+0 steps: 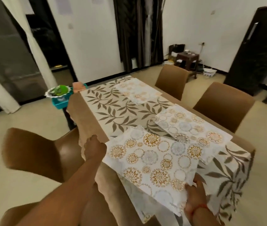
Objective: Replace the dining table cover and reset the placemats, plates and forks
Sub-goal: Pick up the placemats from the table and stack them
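Gripping the thin, floppy floral placemat (pixel 152 162) at the table's (pixel 87 111) near end, left hand (pixel 94 148) clenched at its far-left corner, right hand (pixel 194 191) pinching its near-right edge; light and slippery, best held taut by opposite corners.

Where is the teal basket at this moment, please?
In the head view, the teal basket is at the left, beyond the far left corner of the dining table, with a green object on it.
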